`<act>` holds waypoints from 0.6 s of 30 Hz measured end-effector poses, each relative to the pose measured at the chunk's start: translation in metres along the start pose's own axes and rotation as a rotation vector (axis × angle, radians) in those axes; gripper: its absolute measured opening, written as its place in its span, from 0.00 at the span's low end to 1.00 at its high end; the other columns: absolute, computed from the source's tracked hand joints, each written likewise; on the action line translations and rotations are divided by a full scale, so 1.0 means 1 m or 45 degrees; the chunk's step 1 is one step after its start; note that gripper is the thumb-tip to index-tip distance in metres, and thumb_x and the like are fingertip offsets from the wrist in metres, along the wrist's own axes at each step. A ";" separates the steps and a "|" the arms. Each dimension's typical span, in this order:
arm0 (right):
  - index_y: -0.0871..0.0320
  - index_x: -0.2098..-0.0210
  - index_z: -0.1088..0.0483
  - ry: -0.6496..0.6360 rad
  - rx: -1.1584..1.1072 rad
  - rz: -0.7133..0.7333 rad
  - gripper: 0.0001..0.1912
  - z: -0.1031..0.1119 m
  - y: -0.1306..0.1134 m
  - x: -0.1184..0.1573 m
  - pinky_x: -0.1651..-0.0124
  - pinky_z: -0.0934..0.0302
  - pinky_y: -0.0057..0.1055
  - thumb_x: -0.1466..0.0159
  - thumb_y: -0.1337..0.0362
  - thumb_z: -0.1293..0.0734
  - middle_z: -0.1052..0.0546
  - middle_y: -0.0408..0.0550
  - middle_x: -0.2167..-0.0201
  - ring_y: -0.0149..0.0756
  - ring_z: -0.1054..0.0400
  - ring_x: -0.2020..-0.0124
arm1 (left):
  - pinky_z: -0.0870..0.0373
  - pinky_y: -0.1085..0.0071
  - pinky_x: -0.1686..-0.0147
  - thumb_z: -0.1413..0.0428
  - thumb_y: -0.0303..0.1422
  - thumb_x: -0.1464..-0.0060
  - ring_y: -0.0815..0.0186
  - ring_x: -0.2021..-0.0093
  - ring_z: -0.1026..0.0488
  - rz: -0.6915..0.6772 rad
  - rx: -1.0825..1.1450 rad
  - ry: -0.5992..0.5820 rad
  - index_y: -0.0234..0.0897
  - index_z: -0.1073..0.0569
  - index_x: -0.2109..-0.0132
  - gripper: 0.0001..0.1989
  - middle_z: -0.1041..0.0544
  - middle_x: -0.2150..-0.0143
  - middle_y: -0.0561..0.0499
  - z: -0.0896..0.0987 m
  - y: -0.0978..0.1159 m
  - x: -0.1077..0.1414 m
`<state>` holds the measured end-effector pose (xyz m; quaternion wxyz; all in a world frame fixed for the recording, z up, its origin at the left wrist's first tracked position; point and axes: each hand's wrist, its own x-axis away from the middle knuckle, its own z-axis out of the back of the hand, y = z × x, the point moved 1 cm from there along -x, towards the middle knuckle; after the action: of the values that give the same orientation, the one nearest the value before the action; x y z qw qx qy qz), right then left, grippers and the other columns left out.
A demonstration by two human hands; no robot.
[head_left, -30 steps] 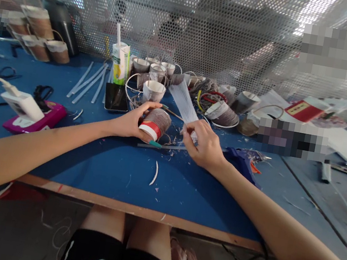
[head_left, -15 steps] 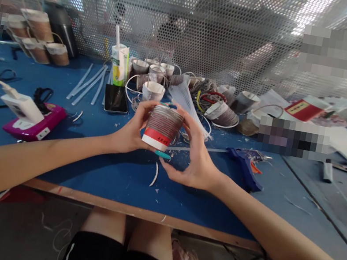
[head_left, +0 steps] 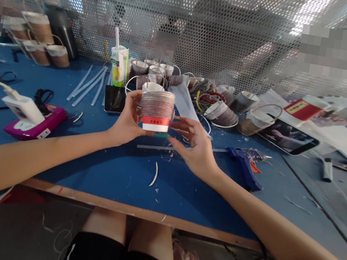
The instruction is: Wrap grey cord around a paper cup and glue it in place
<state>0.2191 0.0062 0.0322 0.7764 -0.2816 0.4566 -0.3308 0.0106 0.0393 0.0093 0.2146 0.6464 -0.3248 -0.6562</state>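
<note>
Left hand (head_left: 126,119): curled around left side of cord-wrapped cup (head_left: 157,107), thumb along the base, fingers partly hidden behind. Right hand (head_left: 195,147): spread, thumb apart from fingers, at right side of same cup; cannot tell whether touching. Cup positioned between both hands, roughly upright, with red band low and white edge below. Directly under base: teal piece (head_left: 160,135); cannot tell whether worn on a fingertip.

Nearer the table edge: white sliver (head_left: 155,175), lying loose on blue table (head_left: 112,173). To right of right hand: blue glue gun (head_left: 244,167), lying on its side. Behind hands: group of cups (head_left: 156,72), bundle of translucent strips (head_left: 184,96), drink carton (head_left: 118,66) with straw. Farther left: purple power strip (head_left: 51,119). Farther right: phone (head_left: 306,147) with lit screen, leaning near handled cup (head_left: 251,125). At rear: perforated panel (head_left: 218,30).
</note>
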 end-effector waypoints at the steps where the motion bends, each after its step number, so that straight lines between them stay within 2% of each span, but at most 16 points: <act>1: 0.57 0.49 0.37 -0.009 0.006 -0.036 0.23 0.000 0.002 -0.001 0.44 0.33 0.48 0.40 0.57 0.30 0.24 0.53 0.55 0.41 0.27 0.52 | 0.30 0.62 0.46 0.27 0.45 0.69 0.61 0.44 0.33 0.047 0.029 -0.006 0.52 0.45 0.48 0.44 0.37 0.44 0.51 0.001 -0.003 -0.001; 2: 0.57 0.51 0.36 -0.021 0.006 -0.070 0.21 0.000 0.004 -0.002 0.46 0.32 0.48 0.40 0.56 0.30 0.23 0.52 0.59 0.41 0.26 0.55 | 0.30 0.62 0.46 0.27 0.45 0.69 0.60 0.44 0.32 0.099 0.050 -0.015 0.52 0.45 0.48 0.45 0.36 0.44 0.51 0.002 -0.005 -0.002; 4: 0.58 0.52 0.35 -0.057 -0.039 -0.126 0.21 -0.001 0.007 -0.004 0.50 0.31 0.45 0.40 0.53 0.30 0.23 0.51 0.60 0.40 0.27 0.56 | 0.29 0.61 0.47 0.26 0.43 0.70 0.59 0.44 0.32 0.195 0.079 -0.048 0.51 0.46 0.48 0.46 0.35 0.43 0.50 0.003 -0.005 -0.003; 8: 0.57 0.50 0.33 -0.113 -0.289 -0.211 0.24 0.001 0.007 -0.006 0.49 0.32 0.42 0.38 0.46 0.35 0.26 0.53 0.51 0.40 0.30 0.51 | 0.28 0.60 0.50 0.26 0.40 0.71 0.57 0.45 0.30 0.286 0.126 -0.174 0.50 0.45 0.48 0.46 0.34 0.43 0.49 0.001 0.000 -0.002; 11: 0.56 0.54 0.32 -0.142 -0.327 -0.213 0.26 0.004 0.004 -0.005 0.46 0.35 0.42 0.38 0.41 0.38 0.27 0.52 0.51 0.40 0.31 0.50 | 0.28 0.59 0.50 0.26 0.41 0.73 0.57 0.47 0.29 0.332 0.135 -0.249 0.49 0.44 0.49 0.46 0.32 0.45 0.48 -0.001 0.004 -0.002; 13: 0.57 0.57 0.32 -0.154 -0.202 -0.194 0.28 0.004 0.002 -0.005 0.48 0.35 0.41 0.39 0.39 0.38 0.27 0.51 0.54 0.39 0.32 0.52 | 0.29 0.58 0.50 0.26 0.41 0.72 0.57 0.48 0.29 0.375 0.130 -0.282 0.48 0.43 0.49 0.45 0.31 0.47 0.49 -0.002 0.007 -0.002; 15: 0.57 0.63 0.33 -0.151 -0.094 -0.211 0.28 0.003 0.002 -0.005 0.56 0.34 0.38 0.41 0.37 0.37 0.27 0.48 0.62 0.36 0.32 0.60 | 0.30 0.57 0.48 0.26 0.39 0.70 0.57 0.48 0.29 0.428 0.138 -0.326 0.46 0.43 0.50 0.43 0.30 0.49 0.49 -0.003 0.009 -0.001; 18: 0.56 0.70 0.35 -0.182 -0.132 -0.293 0.28 -0.002 0.003 -0.006 0.66 0.37 0.33 0.42 0.35 0.37 0.31 0.42 0.73 0.31 0.37 0.71 | 0.31 0.57 0.47 0.26 0.39 0.71 0.57 0.48 0.28 0.494 0.185 -0.351 0.45 0.42 0.50 0.43 0.29 0.49 0.48 -0.005 0.010 -0.001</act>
<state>0.2157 0.0124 0.0323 0.7483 -0.3946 0.3813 -0.3729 0.0137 0.0324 0.0170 0.2431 0.4901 -0.5154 -0.6596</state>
